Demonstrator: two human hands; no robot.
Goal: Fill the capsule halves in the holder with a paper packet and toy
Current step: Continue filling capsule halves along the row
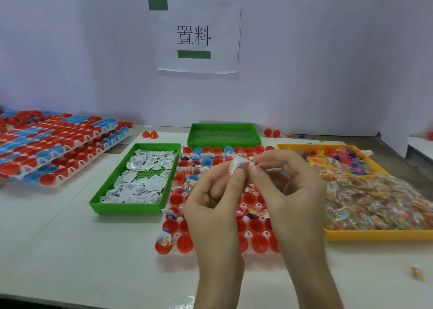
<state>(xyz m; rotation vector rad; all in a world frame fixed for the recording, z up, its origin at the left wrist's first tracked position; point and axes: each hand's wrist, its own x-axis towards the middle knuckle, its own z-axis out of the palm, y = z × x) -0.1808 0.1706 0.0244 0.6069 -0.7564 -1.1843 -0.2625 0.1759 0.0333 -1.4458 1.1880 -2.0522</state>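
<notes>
Pinched between the fingertips of the left hand point(218, 201) and right hand point(290, 191), a small clear toy packet point(239, 165) lies crosswise above the holder point(248, 235). Empty red capsule halves point(260, 243) sit below, toward the person, about equally near either hand.

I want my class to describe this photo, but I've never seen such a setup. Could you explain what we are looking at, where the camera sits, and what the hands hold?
There is no machine here. A person works with bare hands, and the single picture comes from a camera worn on their head, looking down at a table. The left hand and right hand together pinch a small clear toy bag above a holder of red and blue capsule halves, some already filled. To its left, a green tray holds paper packets. To its right, a yellow tray holds more toy bags. Stacked holders lie at far left.
</notes>
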